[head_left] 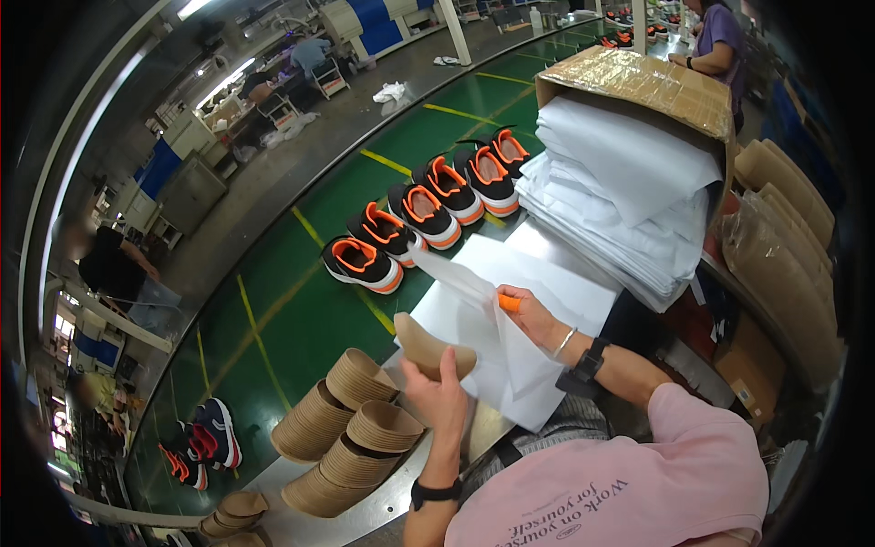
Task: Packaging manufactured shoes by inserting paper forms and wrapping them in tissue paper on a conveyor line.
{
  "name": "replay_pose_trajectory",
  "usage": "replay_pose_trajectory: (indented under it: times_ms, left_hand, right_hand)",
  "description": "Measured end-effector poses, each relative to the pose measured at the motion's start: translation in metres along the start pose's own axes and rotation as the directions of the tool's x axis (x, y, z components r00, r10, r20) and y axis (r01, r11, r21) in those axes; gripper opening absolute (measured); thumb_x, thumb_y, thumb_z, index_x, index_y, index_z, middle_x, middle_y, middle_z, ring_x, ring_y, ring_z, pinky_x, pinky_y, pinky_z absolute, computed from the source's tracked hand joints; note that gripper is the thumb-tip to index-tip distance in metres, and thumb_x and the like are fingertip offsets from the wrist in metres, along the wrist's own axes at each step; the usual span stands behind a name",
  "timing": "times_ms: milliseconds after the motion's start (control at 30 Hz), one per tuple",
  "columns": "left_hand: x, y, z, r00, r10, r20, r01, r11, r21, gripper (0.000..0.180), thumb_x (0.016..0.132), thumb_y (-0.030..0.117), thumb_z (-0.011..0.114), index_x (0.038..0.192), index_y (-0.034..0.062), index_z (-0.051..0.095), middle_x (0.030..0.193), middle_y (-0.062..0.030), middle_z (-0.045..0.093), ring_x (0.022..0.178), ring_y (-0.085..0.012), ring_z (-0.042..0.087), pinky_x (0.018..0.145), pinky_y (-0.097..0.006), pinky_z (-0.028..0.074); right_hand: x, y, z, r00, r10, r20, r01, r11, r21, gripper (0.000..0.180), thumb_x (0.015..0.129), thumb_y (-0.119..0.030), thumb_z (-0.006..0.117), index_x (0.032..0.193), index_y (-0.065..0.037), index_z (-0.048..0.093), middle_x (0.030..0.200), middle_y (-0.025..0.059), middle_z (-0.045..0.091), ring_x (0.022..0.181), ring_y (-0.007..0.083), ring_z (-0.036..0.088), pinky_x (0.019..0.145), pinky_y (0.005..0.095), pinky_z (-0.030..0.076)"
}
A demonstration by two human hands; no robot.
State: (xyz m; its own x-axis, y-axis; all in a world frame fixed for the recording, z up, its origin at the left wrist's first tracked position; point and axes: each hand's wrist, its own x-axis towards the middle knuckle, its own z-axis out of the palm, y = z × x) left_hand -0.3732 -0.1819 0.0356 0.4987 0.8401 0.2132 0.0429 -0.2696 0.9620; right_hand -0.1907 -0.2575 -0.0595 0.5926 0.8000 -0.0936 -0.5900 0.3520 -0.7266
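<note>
The person's left hand [437, 392] grips a curved brown card form [427, 345] between thumb and fingers, while the right hand [536, 323] pinches a lifted white sheet [523, 356] above the flat paper [581, 292]. A light pinch should keep such thin paper from creasing. Nested card stacks [351, 456] crowd the near left; black-and-orange shoes [433, 228] line the green belt [283, 337] beyond; a paper-filled carton [638, 84] would hamper reaching far right.

Far past the grip, a big blue and white machine [375, 35] stands near a crumpled white heap [390, 94]. Far off, to the grip's right, is a person in a purple top [722, 38].
</note>
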Motion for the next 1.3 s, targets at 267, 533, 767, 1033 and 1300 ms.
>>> replay_pose_trajectory:
  times_ms: [267,533,767,1033,1300]
  left_hand:
    - [0.047,-0.059,0.047,0.895,0.195,0.400,-0.124,0.973,-0.196,0.036,0.080,0.011,0.065,0.111,-0.0020,0.052,0.091,-0.0126,0.063,0.085,-0.0219,0.061,0.076,-0.034,0.049]
    - [0.026,0.001,0.094,0.077,-0.023,0.997,-0.316,0.948,0.046,0.080,0.080,0.034,0.069,0.138,-0.0026,0.029,0.137,-0.0219,0.041,0.129,-0.0286,0.038,0.105,-0.037,0.031]
    - [0.120,0.051,0.122,0.865,-0.050,0.499,0.501,0.053,-0.864,0.037,0.089,0.012,0.056,0.125,0.0084,0.048,0.120,-0.0054,0.054,0.114,-0.0205,0.051,0.100,-0.037,0.041]
    - [0.171,0.065,0.113,0.880,0.150,0.450,0.113,0.855,-0.506,0.023,0.082,0.006,0.062,0.102,-0.0033,0.059,0.098,-0.0031,0.061,0.084,-0.0125,0.060,0.074,-0.027,0.050]
    - [0.150,0.078,0.150,0.746,0.266,0.611,0.020,0.908,-0.419,0.046,0.094,0.020,0.052,0.131,0.0053,0.030,0.124,-0.0098,0.045,0.114,-0.0159,0.046,0.093,-0.032,0.042]
  right_hand:
    - [0.021,-0.093,0.105,0.612,-0.251,0.750,0.787,0.287,-0.546,0.076,0.077,-0.006,0.068,0.141,-0.011,0.029,0.136,0.0128,0.042,0.122,0.0217,0.044,0.099,0.0329,0.038]
    - [0.055,-0.181,0.119,0.327,-0.528,0.784,0.787,-0.306,-0.535,0.078,0.061,-0.005,0.080,0.124,-0.006,0.035,0.115,0.0182,0.042,0.104,0.0367,0.046,0.091,0.0427,0.040]
    - [0.028,-0.140,0.114,0.409,-0.889,0.205,0.842,0.281,-0.461,0.088,0.069,-0.020,0.082,0.131,-0.004,0.022,0.134,0.0145,0.034,0.119,0.0220,0.041,0.099,0.0372,0.039]
    - [0.028,-0.183,0.113,0.127,-0.777,0.617,0.800,-0.287,-0.526,0.044,0.066,-0.029,0.082,0.095,-0.006,0.058,0.095,0.0106,0.054,0.092,0.0278,0.054,0.085,0.0361,0.042]
    - [0.090,-0.220,0.087,0.669,-0.693,0.270,0.521,0.177,-0.835,0.052,0.079,-0.036,0.070,0.108,0.000,0.045,0.074,0.0140,0.059,0.066,0.0301,0.062,0.059,0.0386,0.047]
